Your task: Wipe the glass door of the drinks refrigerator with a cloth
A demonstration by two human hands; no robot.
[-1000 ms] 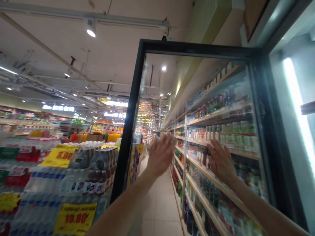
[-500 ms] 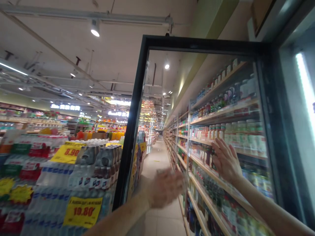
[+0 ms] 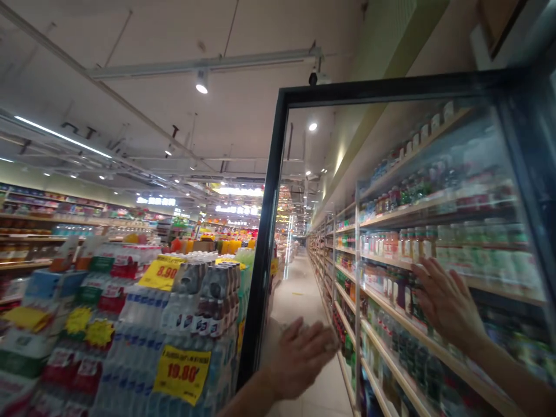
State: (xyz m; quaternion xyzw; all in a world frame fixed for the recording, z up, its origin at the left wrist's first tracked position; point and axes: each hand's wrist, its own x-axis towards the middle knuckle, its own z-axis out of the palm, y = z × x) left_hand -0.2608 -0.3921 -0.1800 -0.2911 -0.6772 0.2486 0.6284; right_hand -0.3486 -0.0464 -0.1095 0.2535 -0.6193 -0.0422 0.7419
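A glass door (image 3: 266, 217) in a black frame stands ajar in front of me. Low on its pane is my left hand (image 3: 302, 358), palm toward the glass, fingers stretched out and lying close together. Whether anything thin is under that palm cannot be made out. Farther right, my right hand (image 3: 447, 304) is raised with its fingers spread toward the pane, and nothing shows in it. I cannot tell for sure whether either palm touches the glass.
Through the pane, long shelves (image 3: 391, 336) of bottled drinks run along the right side of an aisle (image 3: 295, 289). Stacked packs of bottles (image 3: 130, 341) with yellow price signs (image 3: 181, 373) stand at the left. Ceiling lights (image 3: 201, 84) hang overhead.
The view has swung left, so the door and shelves sit farther right. My left hand, smeared by motion before, is clearer now and lower in the view; my right hand stays raised with fingers spread.
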